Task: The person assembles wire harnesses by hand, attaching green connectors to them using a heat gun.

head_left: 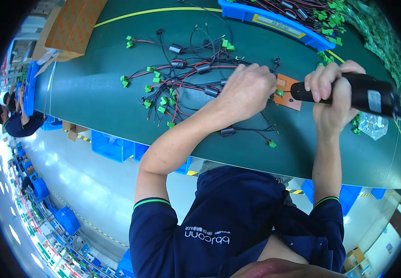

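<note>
My right hand point(332, 90) is wrapped round a black electric screwdriver point(372, 95), which lies nearly level with its nose pointing left. The nose reaches over an orange fixture plate point(289, 99) on the green bench. A small green terminal connector point(280, 93) sits at the plate, right by the screwdriver's front end. My left hand point(251, 90) is closed at the plate's left edge, apparently on a cable; its fingertips are mostly hidden. Left of it spreads a tangle of cables point(196, 85) with red and black wires, dark cylindrical cores point(203, 69) and green connectors point(125, 81).
A blue bin point(279, 25) filled with more cables stands at the far edge. Clear plastic bags point(374, 125) lie to the right. A cardboard box point(73, 30) is at the far left. Blue bins point(112, 147) stand below the bench's near edge. Another person point(22, 118) works at the left.
</note>
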Available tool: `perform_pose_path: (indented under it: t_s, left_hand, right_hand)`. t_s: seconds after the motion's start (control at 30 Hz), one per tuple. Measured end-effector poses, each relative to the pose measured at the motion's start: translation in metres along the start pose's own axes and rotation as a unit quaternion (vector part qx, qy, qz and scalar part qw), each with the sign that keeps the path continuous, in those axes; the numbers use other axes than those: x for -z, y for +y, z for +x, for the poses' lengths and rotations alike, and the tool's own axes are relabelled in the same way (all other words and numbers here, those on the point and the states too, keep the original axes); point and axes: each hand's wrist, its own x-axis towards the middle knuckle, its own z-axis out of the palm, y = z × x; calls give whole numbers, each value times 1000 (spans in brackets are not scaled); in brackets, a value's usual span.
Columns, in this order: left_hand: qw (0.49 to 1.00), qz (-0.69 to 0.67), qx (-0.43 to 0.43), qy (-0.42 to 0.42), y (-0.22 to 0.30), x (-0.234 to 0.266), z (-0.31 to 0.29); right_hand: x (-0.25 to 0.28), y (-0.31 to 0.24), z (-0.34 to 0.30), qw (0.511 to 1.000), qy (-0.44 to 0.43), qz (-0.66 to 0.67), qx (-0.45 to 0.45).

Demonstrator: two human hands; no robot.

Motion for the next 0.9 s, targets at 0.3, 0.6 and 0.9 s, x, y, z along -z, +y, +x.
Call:
perform_pose_path:
  t_s: [0.3, 0.6, 0.9]
  left_hand:
    - [984, -163, -7, -77, 13, 84, 4]
    - [987, 27, -112, -110, 47, 29, -39]
    - [986, 155, 42, 53, 55, 45, -132]
  right_hand:
    - [94, -39, -17, 824, -51, -554, -111]
    - [149, -17, -70, 752, -88, -646, -101]
    - [141, 1, -59, 833, 104, -521, -151]
